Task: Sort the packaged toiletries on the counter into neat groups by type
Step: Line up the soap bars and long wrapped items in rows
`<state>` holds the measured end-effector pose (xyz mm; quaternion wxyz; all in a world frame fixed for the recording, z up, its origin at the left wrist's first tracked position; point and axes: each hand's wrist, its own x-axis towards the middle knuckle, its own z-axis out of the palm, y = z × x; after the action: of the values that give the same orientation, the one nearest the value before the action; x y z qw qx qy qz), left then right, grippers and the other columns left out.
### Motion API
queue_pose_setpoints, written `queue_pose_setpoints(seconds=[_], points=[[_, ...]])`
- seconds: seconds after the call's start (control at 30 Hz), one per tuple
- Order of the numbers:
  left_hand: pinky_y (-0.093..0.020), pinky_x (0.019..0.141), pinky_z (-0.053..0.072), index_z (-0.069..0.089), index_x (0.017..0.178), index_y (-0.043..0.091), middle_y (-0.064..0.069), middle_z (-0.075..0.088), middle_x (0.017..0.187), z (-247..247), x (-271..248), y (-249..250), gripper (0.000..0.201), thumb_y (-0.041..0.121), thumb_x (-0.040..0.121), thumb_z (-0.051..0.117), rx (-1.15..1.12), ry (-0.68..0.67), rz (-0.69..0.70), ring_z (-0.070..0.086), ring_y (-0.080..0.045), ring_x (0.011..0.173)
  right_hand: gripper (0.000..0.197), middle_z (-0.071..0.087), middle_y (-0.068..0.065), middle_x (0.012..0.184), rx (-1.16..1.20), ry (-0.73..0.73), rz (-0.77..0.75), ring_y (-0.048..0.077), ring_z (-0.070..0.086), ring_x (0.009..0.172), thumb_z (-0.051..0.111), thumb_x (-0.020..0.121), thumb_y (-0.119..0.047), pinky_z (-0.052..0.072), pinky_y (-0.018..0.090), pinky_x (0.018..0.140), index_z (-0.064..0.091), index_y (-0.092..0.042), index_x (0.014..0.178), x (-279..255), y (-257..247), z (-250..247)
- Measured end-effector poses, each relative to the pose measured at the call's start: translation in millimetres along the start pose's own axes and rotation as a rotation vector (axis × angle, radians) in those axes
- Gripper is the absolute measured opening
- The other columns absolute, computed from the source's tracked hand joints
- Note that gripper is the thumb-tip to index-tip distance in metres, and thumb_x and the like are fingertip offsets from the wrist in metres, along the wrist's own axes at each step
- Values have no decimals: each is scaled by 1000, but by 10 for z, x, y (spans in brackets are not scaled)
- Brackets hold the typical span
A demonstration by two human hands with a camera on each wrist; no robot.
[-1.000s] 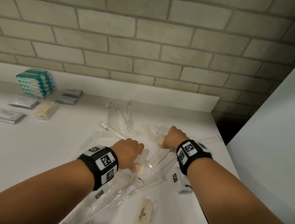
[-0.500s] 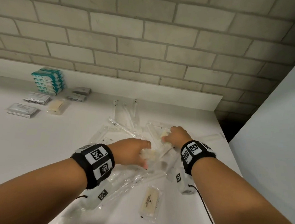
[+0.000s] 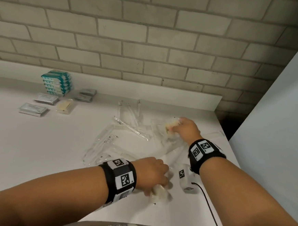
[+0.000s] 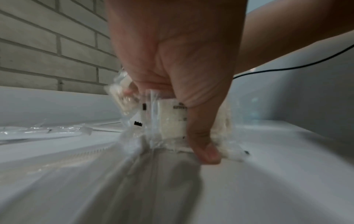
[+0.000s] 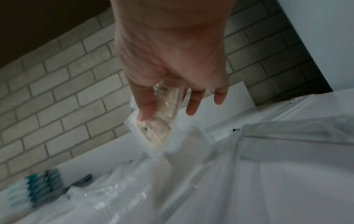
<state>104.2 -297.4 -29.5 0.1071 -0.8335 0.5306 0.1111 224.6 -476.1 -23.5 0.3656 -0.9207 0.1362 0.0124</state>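
My left hand (image 3: 155, 182) is low over the near part of the white counter (image 3: 34, 157). In the left wrist view it grips a cream soap bar in clear wrap (image 4: 172, 121), with the thumb (image 4: 203, 147) pressed on its front. A second wrapped bar (image 4: 120, 94) sticks out behind the fingers. Farther back, my right hand (image 3: 178, 126) pinches wrapped cream soap bars (image 5: 161, 128) between thumb and forefinger above the counter. Its other fingers hang straight.
Sorted at the back left are a stack of teal boxes (image 3: 57, 83), grey sachets (image 3: 46, 98), dark sachets (image 3: 87, 94) and one soap bar (image 3: 65, 105). Clear-wrapped long items (image 3: 126, 114) lie scattered mid-counter. A white panel (image 3: 277, 123) bounds the right edge.
My left hand drew back toward the near edge with its bar, down to the soap bar that lay there. My right hand moved away toward the wall with its bars.
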Motion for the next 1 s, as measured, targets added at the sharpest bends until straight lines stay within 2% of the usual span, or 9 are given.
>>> queue_pose_setpoints(seconds=[0.07, 0.13, 0.33, 0.43, 0.53, 0.63, 0.7, 0.77, 1.0], points=[[-36, 87, 36, 59, 118, 18, -5, 50, 118, 20, 41, -13, 55, 33, 69, 79, 36, 1, -42, 45, -27, 109, 31, 65, 4, 89, 258, 101, -70, 23, 63, 85, 74, 68, -33, 53, 27, 81, 59, -15, 87, -121, -19, -125], [-34, 89, 35, 57, 118, 15, -3, 54, 118, 35, 61, -19, 57, 37, 70, 79, 8, 14, -89, 45, -25, 109, 21, 61, -4, 84, 436, 107, -136, 8, 59, 75, 71, 83, -12, 46, 8, 60, 59, -13, 100, -235, -59, -240], [-31, 88, 40, 52, 124, 19, -2, 61, 114, 119, -116, -146, 55, 46, 80, 70, -446, 266, -357, 54, -23, 107, 39, 58, 6, 108, 640, -57, -109, 22, 63, 91, 66, 90, -17, 54, 33, 66, 45, -17, 122, -444, -86, -205], [-29, 93, 42, 50, 131, 16, 5, 55, 123, 139, -321, -323, 60, 54, 85, 61, -914, 534, -650, 54, -16, 112, 40, 59, 5, 109, 822, -193, -87, 24, 64, 92, 68, 89, -17, 53, 32, 68, 49, -20, 124, -606, -176, -103], [-37, 106, 38, 39, 144, 16, 3, 48, 142, 195, -490, -551, 90, 67, 75, 64, -1543, 770, -838, 48, -18, 127, 38, 68, 2, 103, 910, -298, -99, 20, 66, 93, 79, 77, -19, 49, 33, 72, 58, -24, 108, -801, -359, 124], [-47, 107, 40, 45, 140, 15, -7, 52, 140, 148, -682, -687, 76, 55, 80, 70, -2028, 866, -682, 52, -26, 125, 32, 70, 1, 84, 934, -369, -101, 16, 61, 74, 82, 69, -19, 43, 26, 61, 58, -18, 90, -1026, -623, 429], [-49, 102, 44, 56, 129, 5, -17, 63, 125, 42, -882, -703, 44, 33, 96, 57, -2165, 882, -506, 61, -32, 111, 22, 70, 2, 78, 980, -396, -121, 14, 63, 64, 75, 78, -9, 44, 22, 51, 58, -13, 90, -1123, -847, 609], [-50, 101, 43, 57, 127, 0, -21, 63, 122, -13, -1109, -735, 40, 26, 97, 53, -2221, 869, -401, 62, -38, 108, 21, 70, 3, 79, 975, -392, -178, 15, 65, 63, 73, 81, -7, 46, 22, 49, 60, -9, 98, -1207, -1080, 727], [-43, 95, 52, 63, 109, -4, -21, 67, 112, 153, -1891, -1087, 23, 11, 93, 58, -2311, 960, -449, 68, -32, 100, 47, 62, 9, 79, 682, -233, -337, 14, 61, 71, 83, 73, -22, 49, 26, 63, 59, -27, 112, -1302, -1757, 1223]])
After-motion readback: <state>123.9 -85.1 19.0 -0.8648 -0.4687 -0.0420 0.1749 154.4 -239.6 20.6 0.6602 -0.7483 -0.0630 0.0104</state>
